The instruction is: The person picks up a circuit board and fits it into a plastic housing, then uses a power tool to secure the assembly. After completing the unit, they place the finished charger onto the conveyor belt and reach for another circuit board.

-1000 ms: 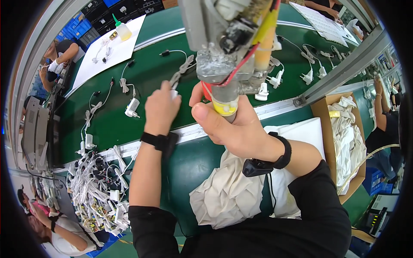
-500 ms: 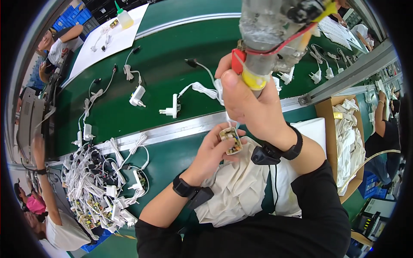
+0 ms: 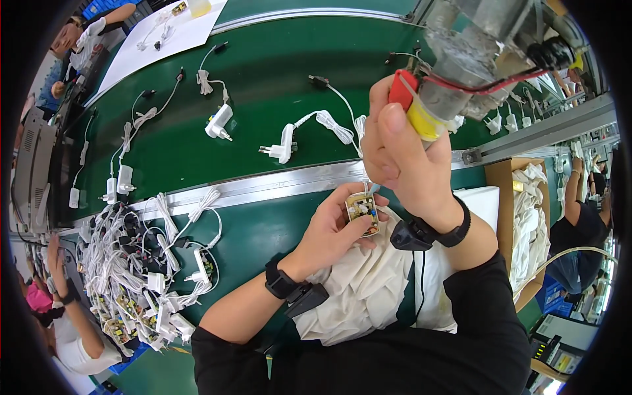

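Observation:
Between the thumb and fingers of my left hand (image 3: 330, 227) is an open charger housing (image 3: 363, 209), white-rimmed, with a circuit board and small parts showing inside. A white cable runs up from its far end. My right hand (image 3: 409, 153) is wrapped round a bulky clear glue dispenser (image 3: 464, 56) with yellow tape, a red switch (image 3: 402, 89) and red and black wires. Its pale blue nozzle tip (image 3: 374, 187) shows below that hand, just at the housing's far edge; whether it touches cannot be told. Beneath my left hand lies bunched cream cloth (image 3: 359, 283).
Chargers with coiled cables, such as a white charger (image 3: 285, 146), lie on the green belt (image 3: 257, 85) beyond a metal rail (image 3: 263, 187). A tangled heap of chargers (image 3: 131, 263) fills the left. At right stands a cardboard box (image 3: 501, 217) of white cables or cloth. Other people work at both sides.
The dispenser and my right hand have shifted slightly right in the picture. The housing now shows more of its board. Chargers on the belt appear shifted, and the left co-worker's arm has moved.

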The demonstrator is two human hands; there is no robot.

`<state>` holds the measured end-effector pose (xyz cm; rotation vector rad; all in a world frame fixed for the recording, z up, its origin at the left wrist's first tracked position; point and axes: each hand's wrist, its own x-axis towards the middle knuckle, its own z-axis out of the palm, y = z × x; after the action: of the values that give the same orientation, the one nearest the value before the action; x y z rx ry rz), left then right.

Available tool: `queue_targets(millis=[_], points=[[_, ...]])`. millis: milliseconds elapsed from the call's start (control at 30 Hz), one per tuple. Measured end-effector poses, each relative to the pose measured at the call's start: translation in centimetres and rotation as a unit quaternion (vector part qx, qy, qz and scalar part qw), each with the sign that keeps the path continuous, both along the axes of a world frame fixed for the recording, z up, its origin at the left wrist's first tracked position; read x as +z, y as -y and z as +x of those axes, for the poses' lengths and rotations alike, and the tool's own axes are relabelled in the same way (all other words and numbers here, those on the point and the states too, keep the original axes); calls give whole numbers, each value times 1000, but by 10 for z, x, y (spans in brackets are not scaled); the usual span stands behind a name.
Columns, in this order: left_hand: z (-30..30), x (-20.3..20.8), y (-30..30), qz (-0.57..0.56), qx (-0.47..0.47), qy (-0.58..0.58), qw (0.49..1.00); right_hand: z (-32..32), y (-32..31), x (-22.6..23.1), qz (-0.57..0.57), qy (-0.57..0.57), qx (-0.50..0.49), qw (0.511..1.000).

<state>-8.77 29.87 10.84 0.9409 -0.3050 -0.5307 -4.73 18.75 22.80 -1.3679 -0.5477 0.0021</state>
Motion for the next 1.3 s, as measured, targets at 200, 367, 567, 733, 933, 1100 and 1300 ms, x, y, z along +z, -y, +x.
queue_targets(millis=[200, 367, 567, 733, 933, 1100, 1300], points=[[1, -2, -3, -11, -6, 11, 1000, -1, -3, 2, -7, 0, 1, 1000], [6, -4, -8, -8, 25, -28, 999, -7, -6, 5, -12, -9, -6, 1000], [9, -4, -12, -48, 80, -62, 994, -11, -8, -8, -6, -1, 22, 1000], [6, -5, -11, -61, 80, -55, 993, -15, -6, -8, -15, 18, 42, 999], [9, -7, -13, -91, 64, -58, 992, -15, -6, -4, -30, 37, 44, 998], [9, -7, -14, -171, 13, -101, 980, -19, -10, -6, -32, 34, 53, 998], [8, -6, -17, -200, -24, -91, 975, -18, -13, -11, -36, 39, 69, 996]])
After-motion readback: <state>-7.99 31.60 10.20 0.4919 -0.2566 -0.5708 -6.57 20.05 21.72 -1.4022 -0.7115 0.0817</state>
